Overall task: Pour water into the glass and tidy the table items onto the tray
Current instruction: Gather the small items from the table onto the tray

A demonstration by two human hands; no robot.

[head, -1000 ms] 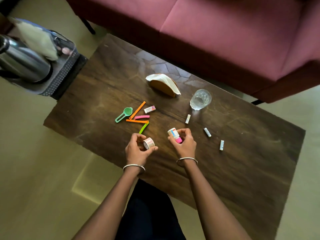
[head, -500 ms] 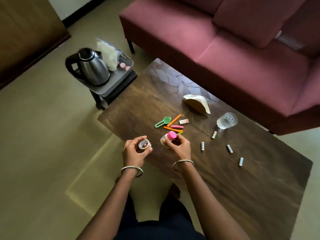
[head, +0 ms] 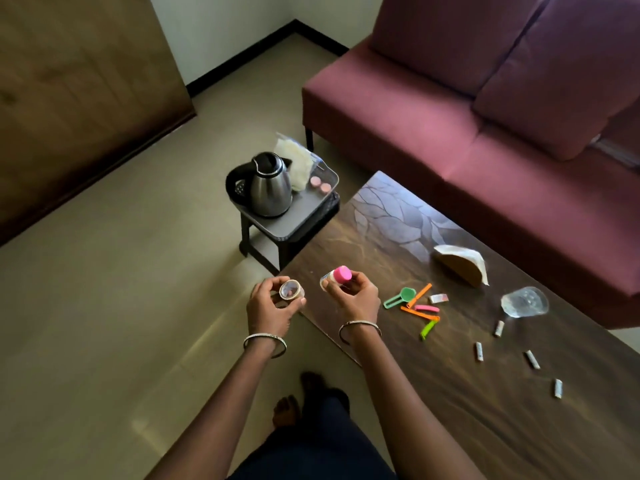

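Grip on the left first: the left hand (head: 272,306) curls fingers and thumb round a small round container (head: 292,289), held in the air just off the surface's left corner, in the lower middle of the frame. Just beside it, the right hand (head: 353,296) has its grip clamped on a little bottle (head: 337,276), whose pink cap tilts up and to the right.

To their right on the dark wooden surface (head: 450,410) lie a green scoop (head: 398,298) and a cluster of coloured clips (head: 420,311), with a small packet (head: 439,298) close by. Beyond these stands a napkin holder (head: 462,265), and the glass (head: 524,301) sits near the right edge. Four white sachets (head: 479,351) are scattered lower right.

Above the hands, the grey tray (head: 301,216) rests on a black stool (head: 249,237) and carries a steel kettle (head: 272,185), a plastic bag (head: 294,161) and two pink discs (head: 320,183). A maroon sofa (head: 450,133) fills the upper right.
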